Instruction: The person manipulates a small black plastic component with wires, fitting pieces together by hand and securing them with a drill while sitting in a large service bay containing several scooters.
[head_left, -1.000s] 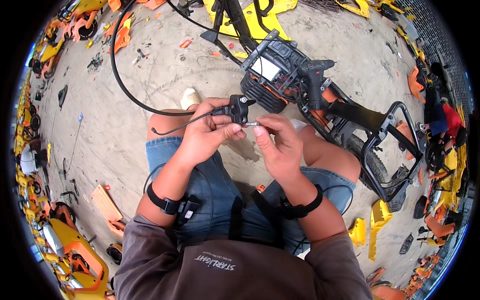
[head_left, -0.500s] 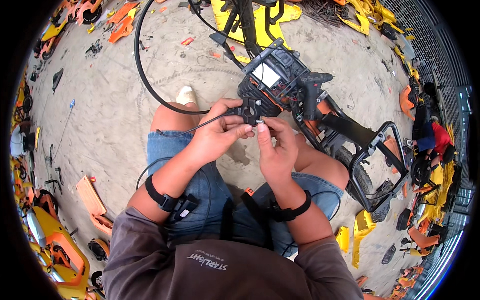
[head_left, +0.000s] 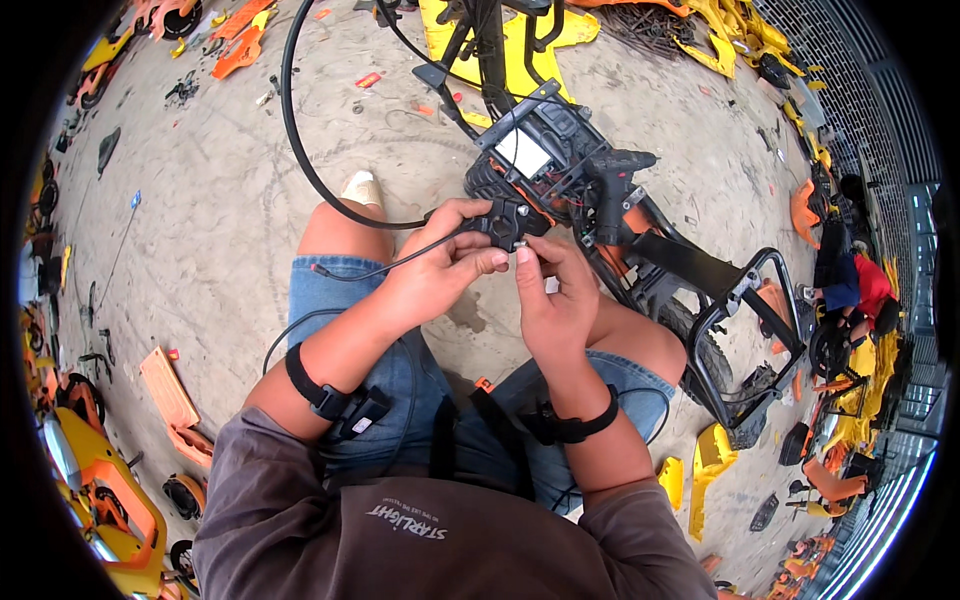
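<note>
Head view: the left hand (head_left: 435,270) has its fingers clamped around a small black switch housing (head_left: 503,222), its thin wire (head_left: 385,266) trailing out behind the knuckles. The right hand (head_left: 553,295) pinches the housing's lower edge with thumb and forefinger together. A dismantled black machine (head_left: 570,185) lies just beyond the fingertips.

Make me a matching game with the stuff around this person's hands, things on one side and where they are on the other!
Things:
1. small black plastic part with a thin cable
2. flat orange plastic panel
3. black wrist strap
4. thick black hose

Places:
A. looped over the sandy ground above the knee
B. pinched between both hands
C. around the left forearm
D. lying on the ground at the left

Pairs: 1-B, 2-D, 3-C, 4-A
</note>
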